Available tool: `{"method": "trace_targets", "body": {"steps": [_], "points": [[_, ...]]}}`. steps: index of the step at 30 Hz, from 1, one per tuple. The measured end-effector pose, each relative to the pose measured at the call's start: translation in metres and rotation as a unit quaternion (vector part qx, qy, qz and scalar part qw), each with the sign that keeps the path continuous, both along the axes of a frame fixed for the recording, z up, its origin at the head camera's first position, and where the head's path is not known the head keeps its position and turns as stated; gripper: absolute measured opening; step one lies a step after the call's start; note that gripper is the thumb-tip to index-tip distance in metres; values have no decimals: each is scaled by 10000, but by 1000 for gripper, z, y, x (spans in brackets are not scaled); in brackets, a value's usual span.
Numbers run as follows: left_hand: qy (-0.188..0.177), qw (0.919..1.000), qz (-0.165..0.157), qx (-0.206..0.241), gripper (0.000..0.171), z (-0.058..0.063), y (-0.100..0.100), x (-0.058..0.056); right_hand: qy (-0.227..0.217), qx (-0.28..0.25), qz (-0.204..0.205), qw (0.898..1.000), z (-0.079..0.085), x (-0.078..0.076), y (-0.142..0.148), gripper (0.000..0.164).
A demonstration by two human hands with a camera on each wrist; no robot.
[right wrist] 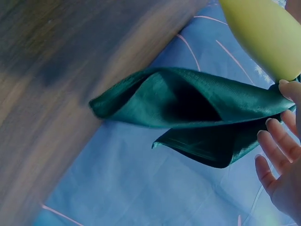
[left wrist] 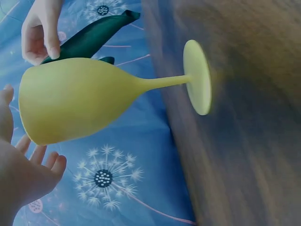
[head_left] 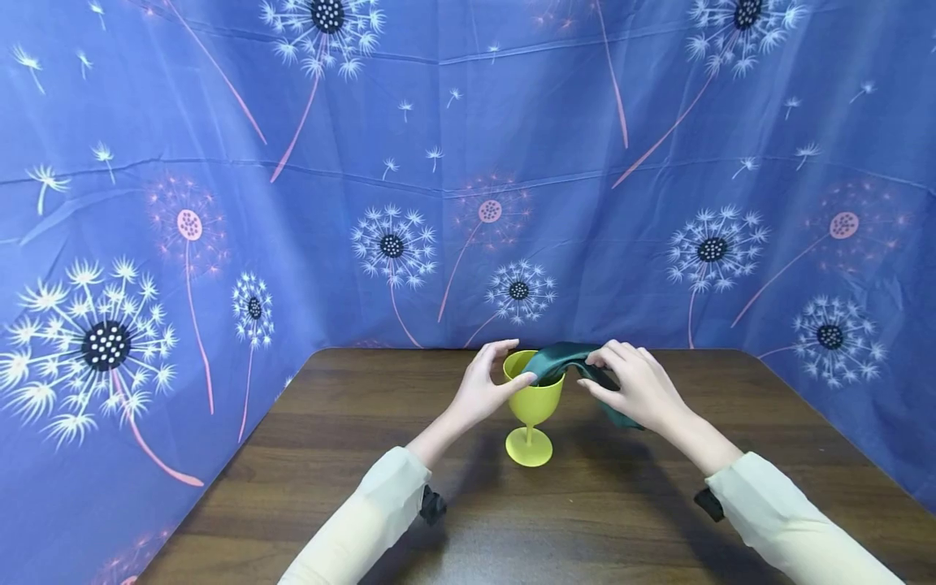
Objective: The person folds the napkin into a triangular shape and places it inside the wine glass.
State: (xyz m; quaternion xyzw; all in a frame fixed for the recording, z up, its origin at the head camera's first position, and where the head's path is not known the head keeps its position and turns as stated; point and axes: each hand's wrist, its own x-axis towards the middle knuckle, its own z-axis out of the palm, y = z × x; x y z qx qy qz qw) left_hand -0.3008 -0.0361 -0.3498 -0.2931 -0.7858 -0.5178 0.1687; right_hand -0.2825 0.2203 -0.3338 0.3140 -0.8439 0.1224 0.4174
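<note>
A yellow goblet [head_left: 531, 402] stands upright on the wooden table, with a dark green satin cloth [head_left: 559, 358] partly inside its bowl and the rest draped over the rim to the right. My left hand [head_left: 486, 379] is at the left of the rim, its thumb in front and its fingers spread behind; firm contact is unclear. On the other side, my right hand [head_left: 634, 382] pinches the cloth between thumb and fingers. Below that hand the loose cloth end [right wrist: 164, 101] hangs in folds. How much cloth lies inside the goblet is hidden.
The brown wooden table [head_left: 329, 422] reaches back to a blue dandelion-print fabric [head_left: 600, 252], which hangs behind it and along both sides. Dark straps [head_left: 433, 504] show beneath the cuffs of the pale sleeves [head_left: 366, 520].
</note>
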Motion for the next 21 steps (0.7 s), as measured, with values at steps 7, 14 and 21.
{"method": "trace_targets", "body": {"steps": [7, 14, 21], "points": [[373, 9987, 25, -350, 40, 14, 8, -4, -16, -59, -55, 10000, -5, 2, 4, 30], [548, 9973, -123, -476, 31, 27, 18, -5, -244, -95, -231, 9994, -8, 3, 6, 35], [691, 9941, -245, -795, 27, 35, 27, -4, -559, -98, -372, 9977, -8, 4, 5, 36]]}}
